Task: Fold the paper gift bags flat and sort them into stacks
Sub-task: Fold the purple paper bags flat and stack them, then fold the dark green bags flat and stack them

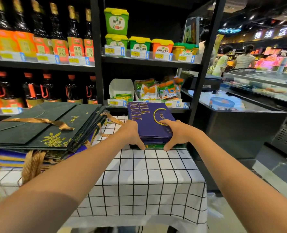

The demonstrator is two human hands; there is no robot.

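A person's left hand [132, 132] and right hand [173, 132] clasp the two sides of a small stack of flattened purple paper gift bags [152, 122], thumbs at its near edge, on a white tablecloth with a black grid [147, 179]. Gold lettering on the top bag, between the hands, reads "MILK DELUXE". Well to the left of the left hand, a taller, loose pile of flat dark green paper bags with gold ribbon handles [43, 128] overlies purple ones, suggesting the sorting is only partly done.

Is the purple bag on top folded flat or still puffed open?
Folded flat: the purple bag lies thin on a stack of bags, cord handle resting on its face.
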